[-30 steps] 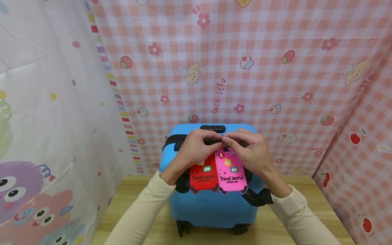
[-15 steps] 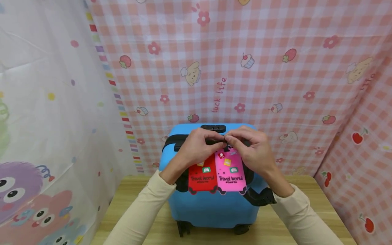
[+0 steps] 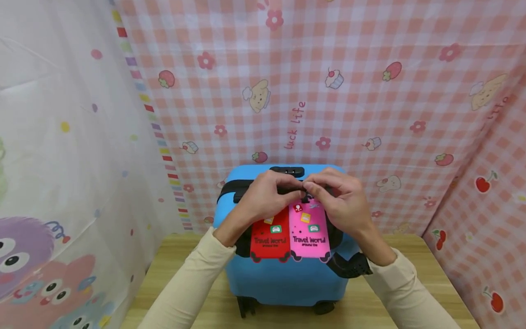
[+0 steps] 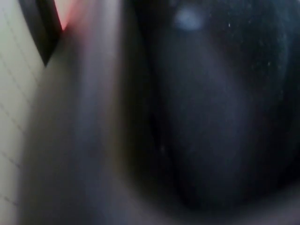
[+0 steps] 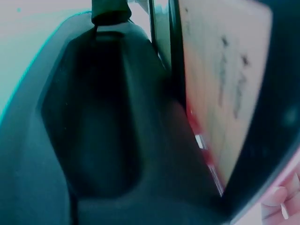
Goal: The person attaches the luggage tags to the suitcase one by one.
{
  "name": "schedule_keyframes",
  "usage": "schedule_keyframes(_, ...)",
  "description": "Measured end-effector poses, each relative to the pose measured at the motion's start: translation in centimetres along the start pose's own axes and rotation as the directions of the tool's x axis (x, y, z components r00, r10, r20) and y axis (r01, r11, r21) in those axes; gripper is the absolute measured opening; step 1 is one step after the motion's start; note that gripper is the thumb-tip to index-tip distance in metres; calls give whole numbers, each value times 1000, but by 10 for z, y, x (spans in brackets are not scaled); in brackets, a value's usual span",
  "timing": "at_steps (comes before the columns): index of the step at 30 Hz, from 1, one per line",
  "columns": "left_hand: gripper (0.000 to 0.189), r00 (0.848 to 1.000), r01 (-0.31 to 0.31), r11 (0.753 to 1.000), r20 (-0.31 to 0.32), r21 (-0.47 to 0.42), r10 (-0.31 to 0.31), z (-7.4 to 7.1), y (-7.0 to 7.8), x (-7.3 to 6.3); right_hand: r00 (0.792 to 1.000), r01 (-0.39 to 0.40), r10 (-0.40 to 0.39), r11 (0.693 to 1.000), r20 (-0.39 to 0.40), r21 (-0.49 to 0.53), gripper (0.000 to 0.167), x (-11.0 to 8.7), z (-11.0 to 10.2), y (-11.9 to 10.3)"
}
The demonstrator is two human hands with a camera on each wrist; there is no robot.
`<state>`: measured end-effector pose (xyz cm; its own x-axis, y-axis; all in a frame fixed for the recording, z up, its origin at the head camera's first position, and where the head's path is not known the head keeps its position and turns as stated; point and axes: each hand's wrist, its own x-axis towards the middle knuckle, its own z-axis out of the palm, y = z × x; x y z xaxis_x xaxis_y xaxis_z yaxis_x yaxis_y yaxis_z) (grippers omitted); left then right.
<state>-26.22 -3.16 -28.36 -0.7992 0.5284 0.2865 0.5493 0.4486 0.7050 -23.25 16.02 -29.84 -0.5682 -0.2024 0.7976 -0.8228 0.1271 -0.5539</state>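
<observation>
A light blue suitcase (image 3: pixel 287 283) stands upright on the wooden table. A red luggage tag (image 3: pixel 269 246) and a pink luggage tag (image 3: pixel 310 244) hang side by side at its black handle, partly behind the hands. My left hand (image 3: pixel 269 196) and right hand (image 3: pixel 341 196) meet above the tags, fingertips almost touching. Both pinch a thin black tag strap (image 3: pixel 305 197) at the top of the pink tag; its small details are hidden by the fingers. Dark blurred surfaces fill the left wrist view. In the right wrist view, a dark recessed part (image 5: pixel 98 117) is close up, with fingers (image 5: pixel 276 199) at lower right.
A black combination lock (image 3: pixel 287 172) sits on the suitcase top, and a black band (image 3: pixel 234 186) crosses its left side. A black strap end (image 3: pixel 351 265) lies by the right wrist. Patterned curtains (image 3: pixel 230 100) enclose the wooden table (image 3: pixel 176 260).
My fingertips have shifted slightly right along the strap. The tags have swung a little left and hang straighter. The head view has tilted slightly.
</observation>
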Motion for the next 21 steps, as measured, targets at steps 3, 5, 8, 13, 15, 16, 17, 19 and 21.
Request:
schedule_keyframes(3, 19, 1000, -2, 1000, -10, 12, 3, 2, 0, 0, 1000, -28, 28, 999, 4, 39, 8, -1, -2, 2)
schedule_keyframes(5, 17, 1000, 1, 1000, -18, 17, 0, 3, 0, 0, 999, -52, 51, 997, 8, 63, 9, -1, -4, 4)
schedule_keyframes(8, 17, 1000, 7, 1000, -31, 19, -6, 4, -1, -2, 996, -83, 81, 993, 23, 82, 9, -3, -5, 7)
schedule_keyframes(13, 17, 998, -1, 1000, -66, 25, 2, 4, -2, -4, 993, -110, 107, 991, 44, 76, 9, -4, -1, 11)
schedule_keyframes(15, 17, 997, -9, 1000, -79, 28, 11, 3, -3, -5, 993, -116, 113, 991, 43, 71, 10, -4, 0, 12)
schedule_keyframes(16, 17, 996, -11, 1000, -83, 29, 14, 3, -3, -5, 992, -118, 115, 991, 43, 69, 11, -5, 1, 12)
schedule_keyframes(17, 17, 996, -14, 999, -87, 34, 17, 3, -3, -5, 992, -121, 118, 990, 44, 68, 11, -5, 1, 12)
schedule_keyframes(19, 17, 995, -19, 999, -93, 43, 22, 4, -3, -5, 990, -135, 132, 989, 41, 63, 12, -6, 1, 12)
schedule_keyframes(21, 17, 995, -20, 998, -96, 51, 25, 5, -3, -4, 986, -165, 164, 985, 38, 44, 10, -6, 0, 12)
